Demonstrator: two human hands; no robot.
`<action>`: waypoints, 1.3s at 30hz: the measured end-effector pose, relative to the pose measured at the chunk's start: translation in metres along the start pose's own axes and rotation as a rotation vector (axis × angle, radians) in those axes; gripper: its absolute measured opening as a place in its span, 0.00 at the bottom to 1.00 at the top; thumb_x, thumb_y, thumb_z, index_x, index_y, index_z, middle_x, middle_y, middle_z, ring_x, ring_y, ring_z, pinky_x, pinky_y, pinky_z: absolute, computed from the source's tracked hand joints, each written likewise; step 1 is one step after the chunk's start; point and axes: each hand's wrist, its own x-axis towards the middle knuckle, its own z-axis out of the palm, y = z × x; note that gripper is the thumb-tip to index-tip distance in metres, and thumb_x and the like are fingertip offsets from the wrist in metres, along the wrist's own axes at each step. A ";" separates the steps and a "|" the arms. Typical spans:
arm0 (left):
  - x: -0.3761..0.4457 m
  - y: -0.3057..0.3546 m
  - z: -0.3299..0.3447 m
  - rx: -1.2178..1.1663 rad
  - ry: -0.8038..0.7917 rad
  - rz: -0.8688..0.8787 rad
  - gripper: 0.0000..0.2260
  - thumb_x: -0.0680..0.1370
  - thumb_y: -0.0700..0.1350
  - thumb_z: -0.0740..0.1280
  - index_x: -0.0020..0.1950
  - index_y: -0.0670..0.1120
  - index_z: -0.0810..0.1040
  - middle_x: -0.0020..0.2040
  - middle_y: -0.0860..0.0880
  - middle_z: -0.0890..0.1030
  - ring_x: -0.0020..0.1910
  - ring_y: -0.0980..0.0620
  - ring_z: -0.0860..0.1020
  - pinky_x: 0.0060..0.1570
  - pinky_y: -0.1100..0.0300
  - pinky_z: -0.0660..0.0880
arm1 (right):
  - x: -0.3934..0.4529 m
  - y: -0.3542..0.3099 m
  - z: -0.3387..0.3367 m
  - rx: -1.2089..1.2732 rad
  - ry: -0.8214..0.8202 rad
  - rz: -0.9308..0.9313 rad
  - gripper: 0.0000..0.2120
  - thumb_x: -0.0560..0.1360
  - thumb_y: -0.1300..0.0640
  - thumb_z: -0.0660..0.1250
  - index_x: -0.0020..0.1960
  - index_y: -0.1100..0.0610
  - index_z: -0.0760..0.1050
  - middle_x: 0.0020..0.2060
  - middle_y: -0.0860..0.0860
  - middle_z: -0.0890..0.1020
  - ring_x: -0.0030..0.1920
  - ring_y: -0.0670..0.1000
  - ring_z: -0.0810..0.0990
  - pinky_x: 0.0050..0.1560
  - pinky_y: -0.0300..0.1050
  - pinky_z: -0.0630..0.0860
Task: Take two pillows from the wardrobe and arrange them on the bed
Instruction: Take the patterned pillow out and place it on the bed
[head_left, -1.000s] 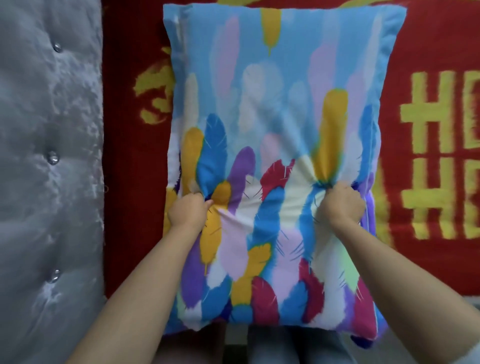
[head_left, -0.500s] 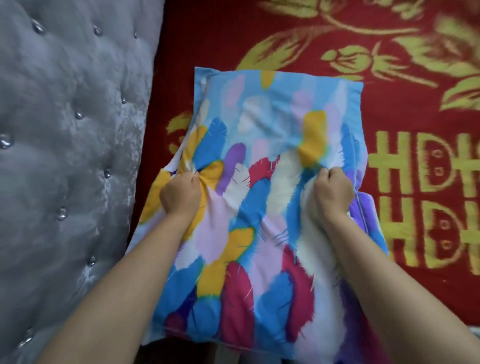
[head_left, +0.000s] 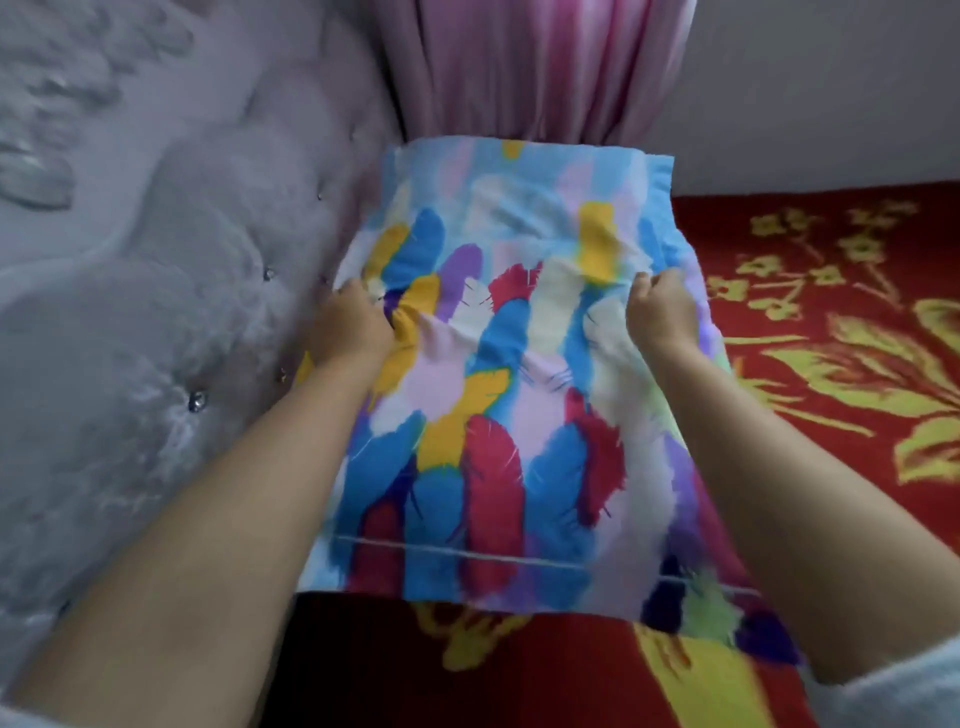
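A pillow (head_left: 519, 415) in a light-blue cover printed with many-coloured feathers is held out in front of me over the red bed cover (head_left: 831, 364). My left hand (head_left: 353, 327) is clenched on a bunch of its fabric near the left edge, close to the grey headboard (head_left: 130, 312). My right hand (head_left: 660, 312) is clenched on the fabric near the right edge. The pillow's far end points toward the pink curtain. Whether it rests on the bed or hangs just above it, I cannot tell. No second pillow is in view.
The grey tufted headboard with shiny studs fills the left side. A pink curtain (head_left: 530, 67) hangs beyond the bed's far edge, with a pale wall (head_left: 831, 88) to its right. The red cover has yellow flower patterns.
The pillow has moved forward along the headboard toward the bed's far edge, with both hands keeping their grip. The view has lifted, so the curtain and wall now show.
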 end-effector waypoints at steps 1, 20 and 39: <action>0.003 0.003 0.007 0.046 -0.024 -0.015 0.14 0.80 0.43 0.58 0.59 0.34 0.73 0.60 0.31 0.76 0.59 0.33 0.74 0.56 0.45 0.73 | 0.006 -0.003 0.006 -0.011 -0.009 -0.040 0.15 0.81 0.58 0.54 0.59 0.69 0.68 0.59 0.69 0.76 0.60 0.65 0.74 0.56 0.50 0.67; -0.149 -0.065 0.138 0.281 -0.514 -0.070 0.14 0.80 0.45 0.58 0.63 0.41 0.71 0.63 0.42 0.74 0.63 0.43 0.71 0.59 0.49 0.72 | -0.126 0.133 0.089 -0.369 -0.875 -0.218 0.15 0.79 0.60 0.57 0.33 0.58 0.64 0.33 0.53 0.73 0.41 0.54 0.72 0.39 0.41 0.63; -0.096 -0.274 0.288 0.287 -0.531 -0.091 0.31 0.80 0.57 0.51 0.76 0.43 0.45 0.78 0.44 0.45 0.77 0.48 0.43 0.76 0.51 0.44 | -0.061 0.126 0.301 -0.977 -0.450 -0.763 0.34 0.78 0.54 0.62 0.76 0.55 0.45 0.77 0.56 0.48 0.76 0.59 0.45 0.75 0.60 0.47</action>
